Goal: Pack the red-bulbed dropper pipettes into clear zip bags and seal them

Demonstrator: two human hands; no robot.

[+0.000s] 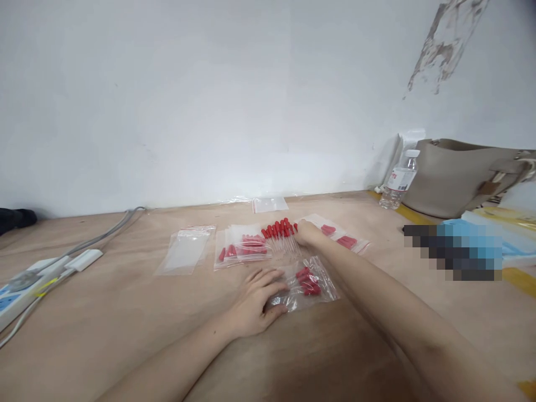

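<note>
My left hand (260, 298) lies with fingers apart on the near edge of a clear plastic bag (288, 303) that has several red rubber bulbs (310, 282) in it. Beyond that bag is a fanned row of droppers (282, 231), thin clear stems with red bulbs at the far end. At the right end of this row my right hand (309, 233) is closed on a dropper (295, 228); its red bulb shows beside the fingertips, and the fingers themselves are partly hidden. Zip bags with red bulbs (247, 248) lie left of the droppers. Another such bag (355, 245) lies partly behind my right forearm.
Flat clear zip bags (186, 251) lie at the left, and a small one (270, 205) by the wall. A power strip (37, 276) with cables is at far left. Rightward are a water bottle (400, 180), a beige handbag (448, 173) and a blurred-out item (456, 251).
</note>
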